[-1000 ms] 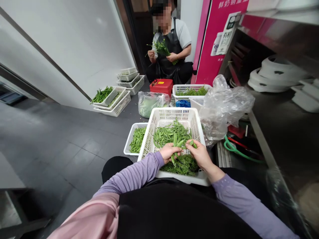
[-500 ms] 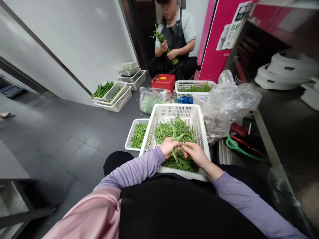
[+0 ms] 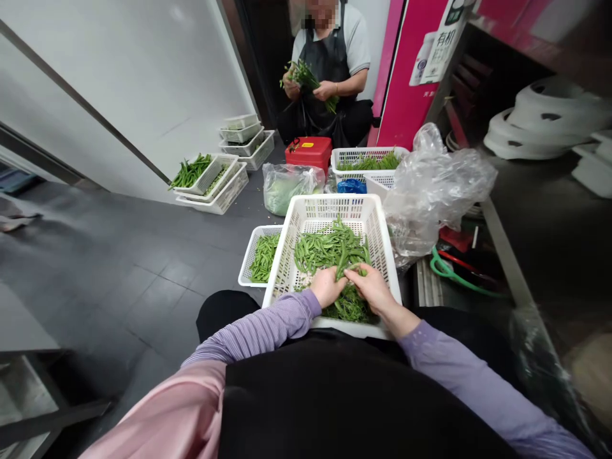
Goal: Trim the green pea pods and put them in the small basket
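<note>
Left hand (image 3: 327,286) and right hand (image 3: 371,286) meet above a large white basket (image 3: 273,280), the left closed around green pods (image 3: 342,258), the right pinching a pod at its fingertips. Loose pods (image 3: 318,250) lie toward twelve o'clock inside; a small basket (image 3: 245,271) sits just outside at nine o'clock.

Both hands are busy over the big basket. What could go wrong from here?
The green pods held in the left hand and worked by the right hand could slip into the stringy greens below, where similar colours might hide them. The large white basket sits close against the black apron, its support hidden; a knock might tilt it. The clear plastic bag crowds its right side and could snag a sleeve.
</note>
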Demonstrator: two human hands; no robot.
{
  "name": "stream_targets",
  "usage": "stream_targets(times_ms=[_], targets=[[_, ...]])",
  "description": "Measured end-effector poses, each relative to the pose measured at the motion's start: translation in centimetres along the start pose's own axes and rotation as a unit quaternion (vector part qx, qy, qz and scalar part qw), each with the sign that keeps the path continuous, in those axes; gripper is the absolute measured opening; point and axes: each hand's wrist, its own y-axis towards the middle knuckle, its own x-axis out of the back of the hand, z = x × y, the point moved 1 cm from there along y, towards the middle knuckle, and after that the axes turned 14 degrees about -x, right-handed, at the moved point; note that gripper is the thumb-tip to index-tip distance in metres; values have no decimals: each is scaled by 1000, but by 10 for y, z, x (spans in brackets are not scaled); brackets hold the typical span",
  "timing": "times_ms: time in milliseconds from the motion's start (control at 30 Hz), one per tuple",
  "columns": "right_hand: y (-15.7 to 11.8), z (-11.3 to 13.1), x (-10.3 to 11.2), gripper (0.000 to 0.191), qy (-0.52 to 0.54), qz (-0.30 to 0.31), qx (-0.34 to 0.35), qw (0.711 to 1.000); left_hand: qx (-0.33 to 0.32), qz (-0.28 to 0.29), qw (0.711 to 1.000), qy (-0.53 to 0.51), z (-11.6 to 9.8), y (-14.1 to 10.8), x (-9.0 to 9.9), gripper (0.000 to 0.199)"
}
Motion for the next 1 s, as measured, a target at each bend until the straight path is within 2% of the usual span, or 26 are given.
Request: stream_targets(times_ms=[67,133,200,267,367,500,567,633,700,733,767,800,900,933,967,1000], targets=[[1,-4,-1,29,23,-14,1,1000,-7,18,1000,9,-1,1,-3,18],[6,-2,8,27,70,1,-15,997,43,44,997,-47,-1,0,-3,21],[11,4,19,25,115,44,-56,991,98,72,984,-132,1,-1,0,25],[14,8,26,23,144,91,-96,981,116,92,968,-205,2,-1,5,29],[14,11,28,19,169,121,-118,971,73,104,965,-229,3,-1,16,31],[10,9,23,17,150,127,-111,974,-6,136,982,-131,-3,-2,26,25],[9,6,19,18,128,133,-103,977,-48,178,979,-86,-9,-5,26,18],[8,3,16,20,80,158,-99,979,-77,241,964,-83,-16,-9,25,13],[6,0,14,20,12,208,-103,973,-73,308,941,-117,-18,-11,23,14],[5,0,13,19,-19,236,-108,965,-54,322,936,-135,-15,-10,24,15],[4,1,14,19,-41,259,-113,958,-24,312,938,-147,-11,-8,27,16],[2,2,15,20,-54,277,-119,952,13,275,950,-145,-4,-4,31,17],[-2,9,19,25,-66,304,-135,941,107,70,991,-44,21,8,50,20],[-2,11,21,27,-66,306,-137,940,115,21,993,2,27,10,56,21],[-2,12,21,28,-67,304,-137,940,108,0,993,37,29,11,60,22],[-2,13,22,28,-68,297,-135,943,86,6,995,59,29,10,61,24]])
